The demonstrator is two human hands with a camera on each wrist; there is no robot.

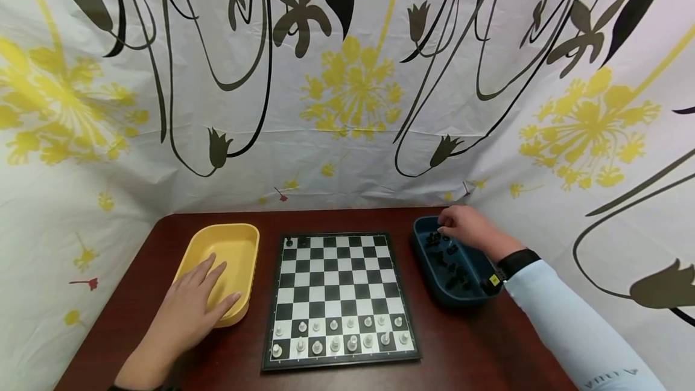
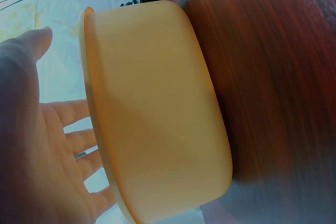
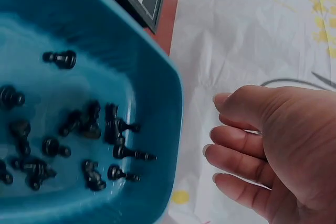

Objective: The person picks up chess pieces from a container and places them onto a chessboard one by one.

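Observation:
My left hand is over the yellow tray, with its fingers spread and relaxed and nothing in them. The left wrist view shows the tray's outer wall beside that hand. My right hand is above the far end of the blue tray, fingers loosely bent. In the right wrist view no piece shows between its fingertips. Several black chess pieces lie scattered inside the blue tray. Between the trays lies a chessboard, with a black piece at its far left corner and another dark piece beside it.
White chess pieces stand in two rows along the board's near side. Everything rests on a dark red wooden table. A patterned white cloth hangs behind the table and along its sides.

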